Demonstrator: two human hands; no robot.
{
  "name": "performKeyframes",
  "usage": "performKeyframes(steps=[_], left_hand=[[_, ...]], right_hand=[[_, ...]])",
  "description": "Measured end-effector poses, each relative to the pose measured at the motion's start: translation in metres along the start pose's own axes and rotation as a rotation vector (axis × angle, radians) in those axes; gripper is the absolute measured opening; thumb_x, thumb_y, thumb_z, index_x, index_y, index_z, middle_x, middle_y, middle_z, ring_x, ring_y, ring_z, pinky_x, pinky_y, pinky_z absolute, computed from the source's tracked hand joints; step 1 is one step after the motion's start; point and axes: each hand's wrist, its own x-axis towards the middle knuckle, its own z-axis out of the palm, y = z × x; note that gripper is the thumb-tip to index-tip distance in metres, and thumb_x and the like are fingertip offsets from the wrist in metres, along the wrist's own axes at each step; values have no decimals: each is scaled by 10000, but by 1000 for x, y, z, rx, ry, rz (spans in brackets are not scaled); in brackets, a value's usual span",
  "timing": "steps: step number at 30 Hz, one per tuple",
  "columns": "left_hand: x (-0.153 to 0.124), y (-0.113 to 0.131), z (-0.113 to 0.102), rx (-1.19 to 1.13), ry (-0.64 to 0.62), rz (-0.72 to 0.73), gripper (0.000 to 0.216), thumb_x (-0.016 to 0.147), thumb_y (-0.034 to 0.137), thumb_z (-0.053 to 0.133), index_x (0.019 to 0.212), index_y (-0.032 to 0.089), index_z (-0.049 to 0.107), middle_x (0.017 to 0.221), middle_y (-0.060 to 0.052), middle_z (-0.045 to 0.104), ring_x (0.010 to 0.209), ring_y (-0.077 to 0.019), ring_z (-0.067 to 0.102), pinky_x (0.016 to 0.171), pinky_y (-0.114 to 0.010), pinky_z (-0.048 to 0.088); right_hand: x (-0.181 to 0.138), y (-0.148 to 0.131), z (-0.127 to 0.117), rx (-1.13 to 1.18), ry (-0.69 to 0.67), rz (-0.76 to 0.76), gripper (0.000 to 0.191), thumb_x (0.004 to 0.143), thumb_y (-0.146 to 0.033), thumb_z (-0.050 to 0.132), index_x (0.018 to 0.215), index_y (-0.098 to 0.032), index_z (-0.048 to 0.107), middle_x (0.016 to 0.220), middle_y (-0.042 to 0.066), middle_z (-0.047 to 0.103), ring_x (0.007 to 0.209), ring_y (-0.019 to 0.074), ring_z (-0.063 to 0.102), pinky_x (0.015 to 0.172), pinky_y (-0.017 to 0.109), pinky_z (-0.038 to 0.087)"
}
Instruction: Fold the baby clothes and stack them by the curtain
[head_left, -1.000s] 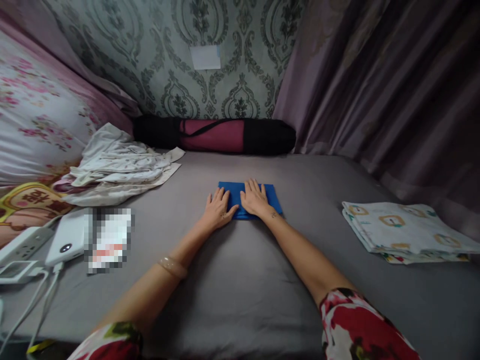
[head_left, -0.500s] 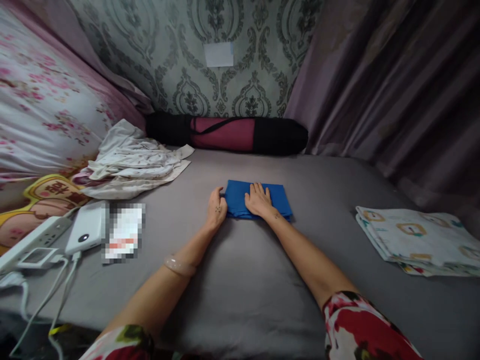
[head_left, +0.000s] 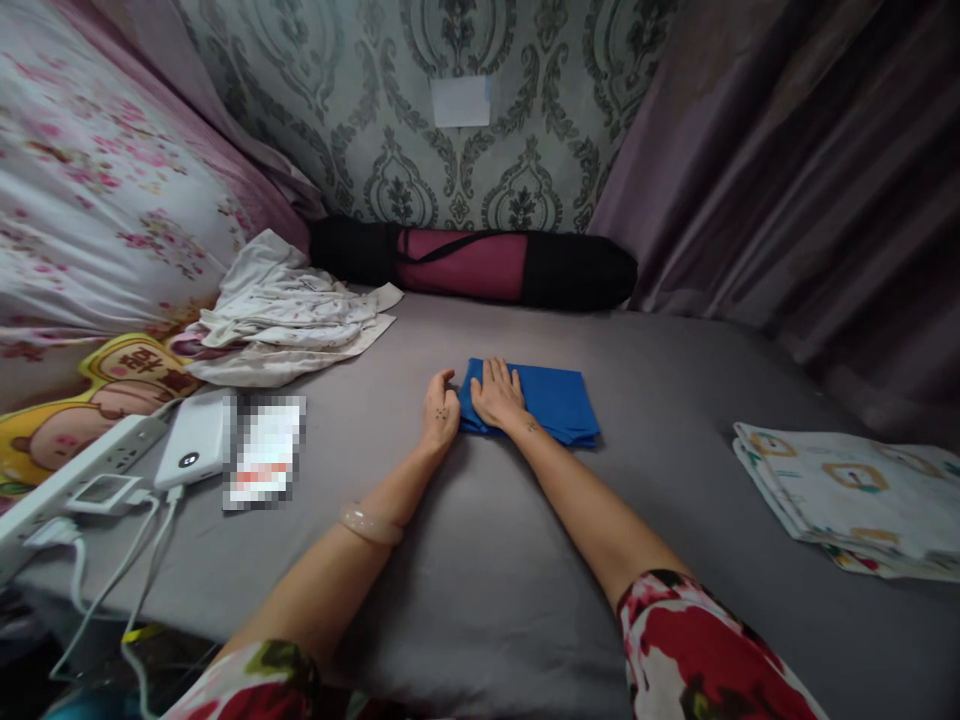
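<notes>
Rolled mat (head_left: 472, 265) by wall; folded patterned cloths (head_left: 847, 480) right; power bank (head_left: 193, 452) left.

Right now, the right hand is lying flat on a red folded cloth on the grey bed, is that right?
Not quite. The folded cloth under the right hand is blue, not red. The head view shows the hand flat on it, on the grey bed.

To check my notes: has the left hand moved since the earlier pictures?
Yes. The left hand slid leftward off the blue cloth, now beside its left edge.
</notes>
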Motion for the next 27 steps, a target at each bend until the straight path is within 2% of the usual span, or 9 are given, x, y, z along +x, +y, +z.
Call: performKeyframes(steps=[3,6,9,13,17,21,24,27], left_hand=[[1,4,0,-33,14,-41,380,826,126,365,1148,126,565,1230,-136,622,1165,-210,567,1071,-404,402],[3,7,0,-49,43,-73,326,887,208,364,1120,130,578,1203,-140,633,1148,-218,576,1055,-404,414],[4,7,1,-53,67,-82,365,948,308,310,1112,130,583,1185,-148,634,1133,-224,580,1044,-404,421],[4,3,2,-24,42,-31,403,968,351,282,1127,135,583,1216,-151,617,1163,-229,558,1062,-413,402],[4,-4,3,15,17,29,410,971,367,280,1153,151,578,1236,-141,608,1189,-225,546,1074,-419,393],[8,-5,5,112,-2,49,392,956,338,316,1185,143,568,1242,-153,609,1198,-235,548,1070,-423,399],[12,4,9,290,-73,61,396,937,308,370,1231,113,548,1256,-184,602,1212,-263,545,1063,-439,405],[12,22,20,515,-178,148,419,937,299,386,1290,119,524,1381,-191,522,1316,-293,456,1100,-472,353]], right_hand=[[2,-7,-5,-1,-20,11,631,993,-373,220,1508,-9,238,1591,159,196,1474,269,123,1185,455,94],[0,-19,-4,-38,34,-46,614,991,-351,223,1501,-10,261,1588,166,202,1476,268,110,1185,454,81],[-4,-28,5,-104,11,-127,607,965,-292,300,1494,3,272,1583,178,213,1477,269,106,1186,447,75],[-8,-31,11,-140,-32,-149,649,922,-264,399,1496,8,266,1585,182,202,1475,286,113,1187,443,78],[-8,-26,2,9,-48,-151,584,984,-302,252,1497,-24,290,1586,142,227,1475,250,129,1192,413,98],[-13,-1,-18,96,23,-111,587,994,-326,225,1502,-37,284,1584,128,241,1469,233,165,1189,392,141],[-22,34,-35,-2,85,-73,584,985,-318,274,1495,-35,300,1578,143,252,1470,247,155,1191,425,114],[-32,67,-46,-111,66,-64,570,989,-342,281,1494,-81,327,1581,143,245,1470,263,152,1182,472,116]])
